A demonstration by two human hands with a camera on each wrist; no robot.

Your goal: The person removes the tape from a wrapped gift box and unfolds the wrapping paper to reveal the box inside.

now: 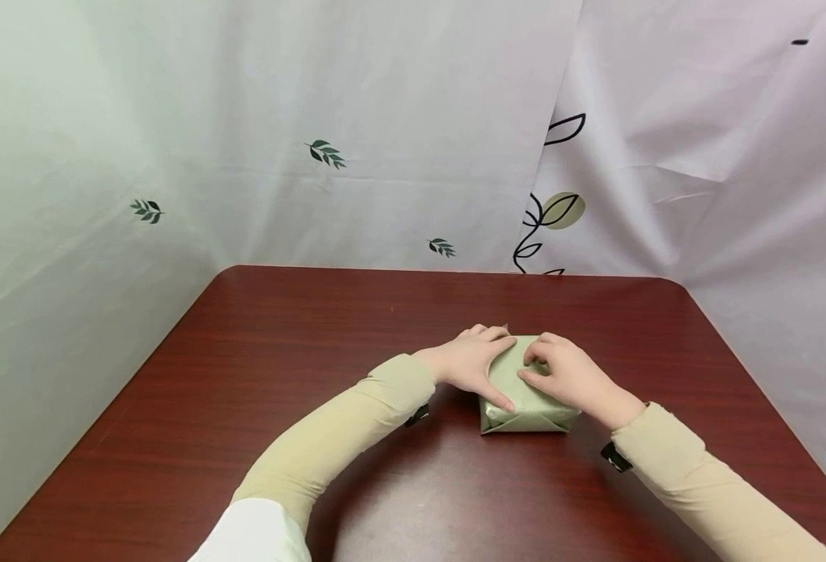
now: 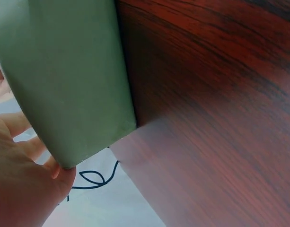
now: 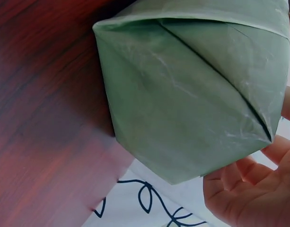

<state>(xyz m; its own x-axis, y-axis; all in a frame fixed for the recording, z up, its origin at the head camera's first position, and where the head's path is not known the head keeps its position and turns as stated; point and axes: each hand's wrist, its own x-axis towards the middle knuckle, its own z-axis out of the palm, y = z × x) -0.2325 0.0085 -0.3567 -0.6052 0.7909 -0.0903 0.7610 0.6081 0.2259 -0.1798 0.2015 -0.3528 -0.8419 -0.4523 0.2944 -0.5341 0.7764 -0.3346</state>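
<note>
A small box-shaped package (image 1: 525,422) wrapped in pale green paper lies on the table. My left hand (image 1: 471,367) rests across its left side, thumb along the near part of the top and fingers spread toward the far edge. On the right, my right hand (image 1: 566,373) touches the top with loosely bent fingers, thumb and forefinger apart. The left wrist view shows a smooth side of the package (image 2: 69,80). Folded flaps and a diagonal crease mark the end of the package (image 3: 182,104) in the right wrist view. Nothing is visible between the right fingertips.
The dark red-brown wooden table (image 1: 279,328) has rounded far corners. White curtains (image 1: 399,117) with leaf prints hang behind it and at both sides. Beige sleeves (image 1: 343,421) cover both forearms, with a small black device (image 1: 617,457) at the right wrist.
</note>
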